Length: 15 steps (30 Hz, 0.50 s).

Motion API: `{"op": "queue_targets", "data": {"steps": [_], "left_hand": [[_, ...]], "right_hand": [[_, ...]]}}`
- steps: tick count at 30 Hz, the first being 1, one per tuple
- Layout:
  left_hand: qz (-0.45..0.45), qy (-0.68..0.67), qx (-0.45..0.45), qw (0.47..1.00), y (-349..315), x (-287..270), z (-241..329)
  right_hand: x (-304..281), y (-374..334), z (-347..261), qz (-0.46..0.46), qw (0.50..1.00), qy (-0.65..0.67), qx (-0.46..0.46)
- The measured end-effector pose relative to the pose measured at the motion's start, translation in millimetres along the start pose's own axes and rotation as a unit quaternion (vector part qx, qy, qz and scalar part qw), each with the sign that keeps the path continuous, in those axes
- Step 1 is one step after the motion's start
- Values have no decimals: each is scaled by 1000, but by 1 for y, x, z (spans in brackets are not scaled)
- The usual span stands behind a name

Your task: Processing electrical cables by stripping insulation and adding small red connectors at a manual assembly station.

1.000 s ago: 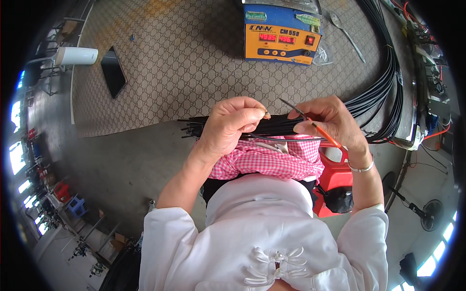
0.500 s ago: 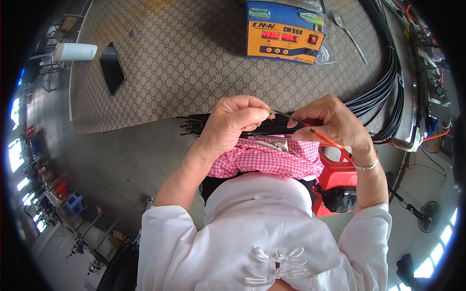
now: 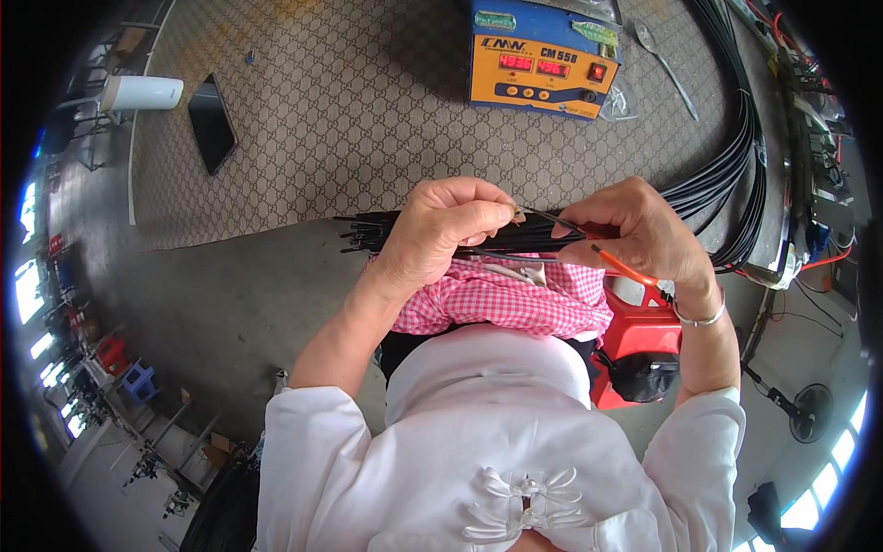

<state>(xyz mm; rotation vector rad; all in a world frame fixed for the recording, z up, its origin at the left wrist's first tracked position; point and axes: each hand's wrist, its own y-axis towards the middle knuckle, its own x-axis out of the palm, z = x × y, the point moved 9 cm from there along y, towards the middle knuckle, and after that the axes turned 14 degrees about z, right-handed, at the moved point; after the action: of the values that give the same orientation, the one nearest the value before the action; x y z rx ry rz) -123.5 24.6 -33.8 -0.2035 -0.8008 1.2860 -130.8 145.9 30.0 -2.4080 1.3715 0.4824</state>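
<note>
My left hand is closed, with thumb and forefinger pinching a small tan-coloured end piece. From below that hand a thin dark cable runs toward the right. My right hand is wrapped round an orange-handled tool, whose exact kind is partly hidden by the fingers. A slender dark tip reaches from the right fingers to the pinched piece; whether it belongs to the tool I cannot tell. Behind both hands lies a bundle of black cables, its cut ends showing at the left.
A blue and orange control box with a red display stands on the patterned table cover. Beside it lie a spoon and long black cables. A phone and white cup are left. A red stool stands right.
My right hand has shifted slightly right with the orange-handled tool. The left hand keeps its pinch, barely moved.
</note>
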Motion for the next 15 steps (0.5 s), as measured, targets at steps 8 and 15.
{"op": "queue_targets", "data": {"steps": [8,15], "left_hand": [[1,41,19,999,0,-1,0],[15,70,33,997,1,-3,0]], "right_hand": [[1,1,-3,7,1000,-9,-20],[1,2,-3,1,999,-43,-15]]}}
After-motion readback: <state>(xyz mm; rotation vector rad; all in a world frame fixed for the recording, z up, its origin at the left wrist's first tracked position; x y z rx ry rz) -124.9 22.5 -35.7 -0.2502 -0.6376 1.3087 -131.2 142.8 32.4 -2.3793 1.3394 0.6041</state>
